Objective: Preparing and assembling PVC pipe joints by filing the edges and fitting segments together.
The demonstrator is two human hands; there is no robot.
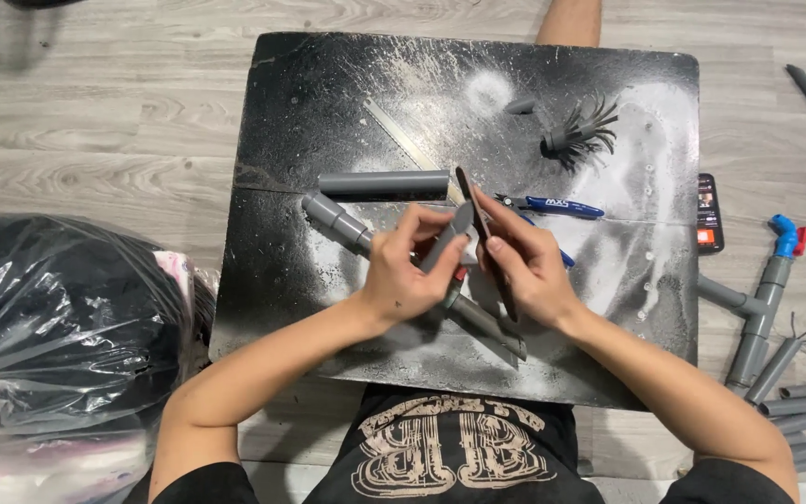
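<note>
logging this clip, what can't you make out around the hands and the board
Head view:
- Grey strip in the left hand: lower end hidden by fingers.
- Dark file in the right hand: handle covered by the palm.
- Long grey pipe: middle hidden under both hands.
- Blue-handled cutters: jaws too small.

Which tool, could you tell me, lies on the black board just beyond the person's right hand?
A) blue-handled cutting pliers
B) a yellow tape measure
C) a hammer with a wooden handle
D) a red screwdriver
A: blue-handled cutting pliers lie flat on the dusty black board, just past the right hand, which holds a thin dark file against the grey strip in the left hand.
</note>
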